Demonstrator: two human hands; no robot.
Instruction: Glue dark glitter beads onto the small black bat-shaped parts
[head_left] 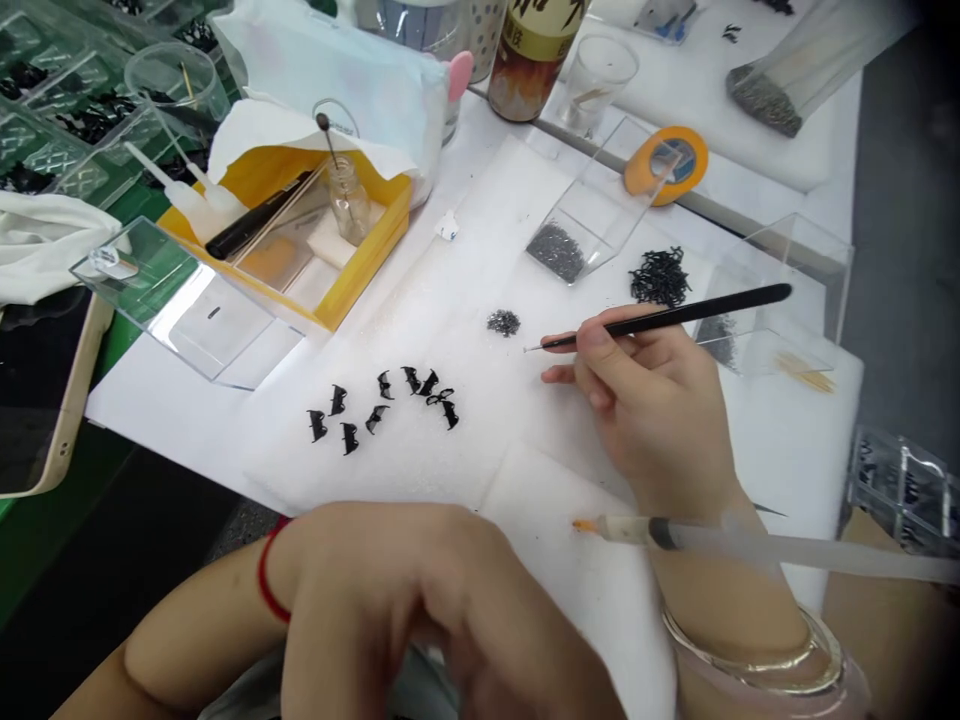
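Observation:
My right hand [660, 400] pinches a slim black pen-shaped tool with a fine tip [697, 312]. Its tip hovers just right of a small pile of tiny dark grey bits [503, 322]. Left of that pile lie several small black bat-wing-shaped pieces [349, 437] on a white foam sheet [285, 480]. Close to the camera is my left hand [420, 590], bent down with its fingers curled; whatever they hold is hidden. A translucent tube with an orange tip [630, 530] crosses in front of my right wrist.
A yellow tray [367, 270] with bottles and a knife-like black handle stands upper left, beside a clear box [217, 315]. Toward the back right are a clear box of grey bits [559, 250], black pieces [660, 277], orange tape [688, 165] and a dark bottle [532, 60].

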